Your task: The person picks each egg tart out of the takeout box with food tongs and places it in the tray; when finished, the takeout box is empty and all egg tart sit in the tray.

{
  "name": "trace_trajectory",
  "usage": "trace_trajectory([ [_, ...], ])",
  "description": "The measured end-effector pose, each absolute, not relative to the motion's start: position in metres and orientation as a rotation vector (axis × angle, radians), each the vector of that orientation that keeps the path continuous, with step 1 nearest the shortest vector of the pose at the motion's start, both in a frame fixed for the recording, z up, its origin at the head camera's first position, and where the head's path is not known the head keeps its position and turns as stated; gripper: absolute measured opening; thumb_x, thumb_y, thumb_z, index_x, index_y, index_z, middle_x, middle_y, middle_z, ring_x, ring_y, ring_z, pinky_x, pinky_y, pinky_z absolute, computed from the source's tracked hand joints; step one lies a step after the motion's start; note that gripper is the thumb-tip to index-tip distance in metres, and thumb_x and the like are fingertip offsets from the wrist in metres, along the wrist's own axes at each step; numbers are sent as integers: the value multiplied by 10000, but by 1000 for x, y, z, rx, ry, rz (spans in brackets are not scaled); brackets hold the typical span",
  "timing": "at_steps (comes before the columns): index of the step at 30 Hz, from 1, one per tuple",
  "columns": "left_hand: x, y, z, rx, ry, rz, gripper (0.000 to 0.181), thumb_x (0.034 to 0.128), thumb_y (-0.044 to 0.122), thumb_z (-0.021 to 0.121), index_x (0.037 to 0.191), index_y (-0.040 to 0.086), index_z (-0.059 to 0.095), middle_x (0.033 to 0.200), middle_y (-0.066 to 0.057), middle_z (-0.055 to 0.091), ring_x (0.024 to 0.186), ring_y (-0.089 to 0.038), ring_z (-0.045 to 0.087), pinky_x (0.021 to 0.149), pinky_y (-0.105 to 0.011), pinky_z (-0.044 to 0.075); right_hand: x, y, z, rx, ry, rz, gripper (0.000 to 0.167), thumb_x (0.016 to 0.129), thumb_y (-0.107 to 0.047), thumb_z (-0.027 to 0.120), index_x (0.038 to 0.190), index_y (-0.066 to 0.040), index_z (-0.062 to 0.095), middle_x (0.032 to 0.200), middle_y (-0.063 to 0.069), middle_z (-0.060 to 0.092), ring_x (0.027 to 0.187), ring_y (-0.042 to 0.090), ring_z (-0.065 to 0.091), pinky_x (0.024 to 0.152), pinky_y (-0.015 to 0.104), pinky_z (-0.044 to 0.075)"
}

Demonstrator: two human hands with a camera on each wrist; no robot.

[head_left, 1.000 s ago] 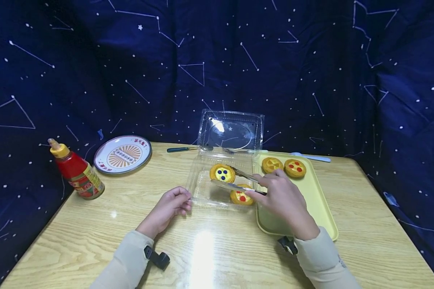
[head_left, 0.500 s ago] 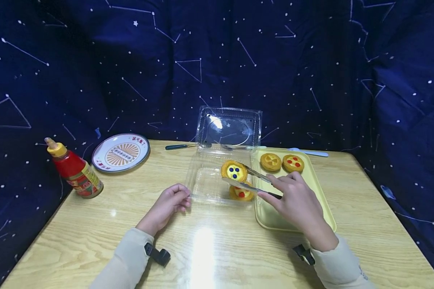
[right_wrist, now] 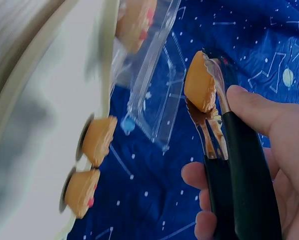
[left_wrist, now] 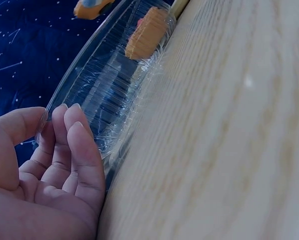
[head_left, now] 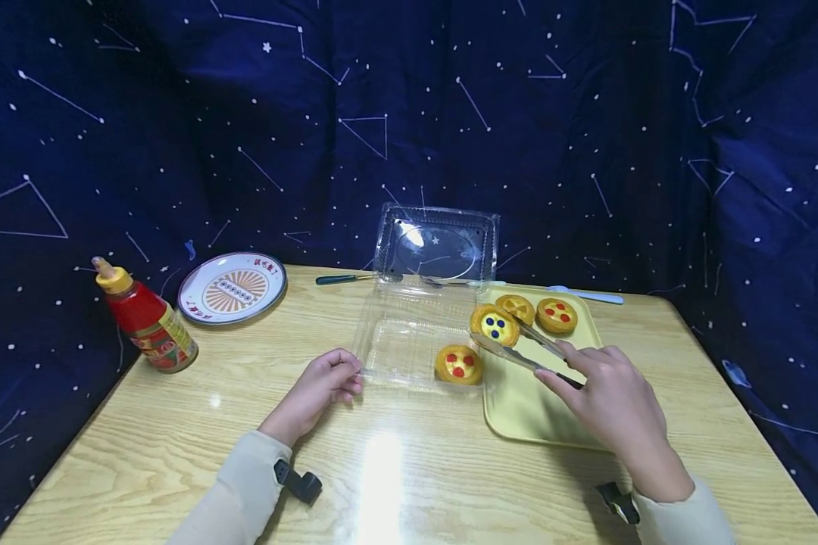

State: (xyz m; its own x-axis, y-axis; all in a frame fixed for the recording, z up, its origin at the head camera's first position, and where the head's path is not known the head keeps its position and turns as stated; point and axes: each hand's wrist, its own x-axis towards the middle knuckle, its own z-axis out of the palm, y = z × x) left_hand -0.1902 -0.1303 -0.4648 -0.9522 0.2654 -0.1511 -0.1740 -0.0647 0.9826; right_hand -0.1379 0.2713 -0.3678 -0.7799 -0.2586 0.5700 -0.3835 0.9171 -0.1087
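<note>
My right hand (head_left: 610, 397) grips black-handled metal tongs (right_wrist: 239, 165), which clamp a tart with blue dots (head_left: 494, 325) above the left side of the yellow tray (head_left: 552, 416). Behind it on the tray sit a plain-topped tart (head_left: 516, 306) and a red-dotted tart (head_left: 557, 316). With thumb and fingers, my left hand (head_left: 320, 390) pinches the near left corner of a clear plastic clamshell box (head_left: 398, 341), its lid raised at the back. Another red-dotted tart (head_left: 459, 365) lies in the box's near right corner.
A red sauce bottle (head_left: 151, 322) with a yellow cap stands at the far left, beside a patterned plate (head_left: 233, 289). A dark-handled utensil (head_left: 337, 279) lies behind the box. Behind the tray is a light-blue fork (head_left: 589, 296). A dark starry cloth hangs behind the table.
The tongs have carried the blue-dotted tart rightward from over the clear box to over the tray, leaving the red-dotted tart in the box fully visible. My left hand stays at the box corner.
</note>
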Motion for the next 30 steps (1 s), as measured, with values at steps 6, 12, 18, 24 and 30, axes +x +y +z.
trace_trajectory([
  [6,-189,-130,-464,109,1925,2084,277,999,194,567,1093,-64,529,949,-125,596,799,-185,615,670,-267,519,-136,293,-369,402,-2497,265,504,740,-397,837,1119,-81,732,890,171,717,701,375,632,485,568,460],
  [12,-189,-130,-464,80,1926,2097,249,989,171,574,1074,-60,538,933,-113,599,788,-182,622,660,-262,519,-141,305,-373,333,-2586,252,504,763,-385,831,1121,-44,731,819,197,691,636,362,613,421,518,422],
  [18,-189,-129,-464,94,1927,2090,246,992,182,579,1067,-49,537,932,-107,601,785,-178,621,658,-258,521,-145,312,-381,296,-2727,240,500,815,-415,791,1123,-27,720,765,185,666,639,376,617,434,532,422],
  [24,-189,-129,-463,88,1931,2090,245,989,171,576,1081,-53,540,941,-114,604,782,-168,628,653,-255,521,-154,313,-385,255,-2867,215,526,857,-467,736,1167,-44,698,749,169,638,640,355,608,421,502,402],
  [30,-190,-128,-463,89,1934,2082,264,991,175,572,1093,-65,535,943,-119,606,780,-171,629,651,-261,519,-157,310,-389,258,-2921,203,506,862,-474,724,1142,-54,695,672,104,587,593,307,570,428,480,392],
])
